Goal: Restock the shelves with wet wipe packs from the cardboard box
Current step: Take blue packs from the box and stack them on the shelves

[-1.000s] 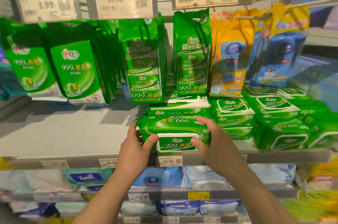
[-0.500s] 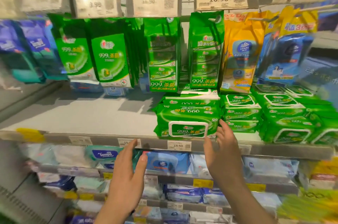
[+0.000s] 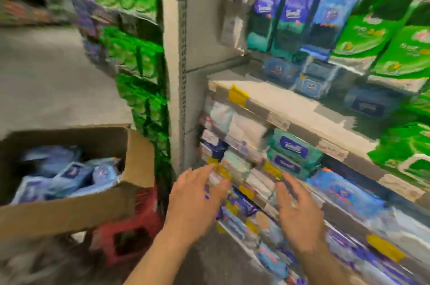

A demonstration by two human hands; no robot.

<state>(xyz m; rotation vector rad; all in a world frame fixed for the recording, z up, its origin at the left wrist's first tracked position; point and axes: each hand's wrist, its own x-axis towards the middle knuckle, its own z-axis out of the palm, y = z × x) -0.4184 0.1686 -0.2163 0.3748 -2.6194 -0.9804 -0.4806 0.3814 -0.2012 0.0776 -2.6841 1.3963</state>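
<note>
Down at the near left, the cardboard box (image 3: 69,210) sits with its flaps open on a red stool (image 3: 130,233), and we can see the blue wet wipe packs (image 3: 67,177) piled loosely inside it, several overlapping at odd angles. To the right stand the shelves (image 3: 290,107), stocked with green, blue and white packs, though the picture is badly smeared and labels cannot be read.

Our left hand (image 3: 195,201) and right hand (image 3: 295,210) hang in front of the lower shelf rows, near each other but apart. Both have their fingers spread and relaxed, and neither holds anything. The left hand lies closer to the box, with the stool's edge just below it.

We judge the next step to be a reach left into the box for a fresh pack. These packs look soft and pliable, with film wrapping that is probably a little slick, and each likely has some weight from the damp contents. A one-sided pinch on the film could let a pack sag or slip, so we would take one across its short sides, thumb on top near the stiffer lid flap and fingers underneath. Because the packs lie jumbled, the topmost one nearest the box's right wall seems the easiest to lift free.
</note>
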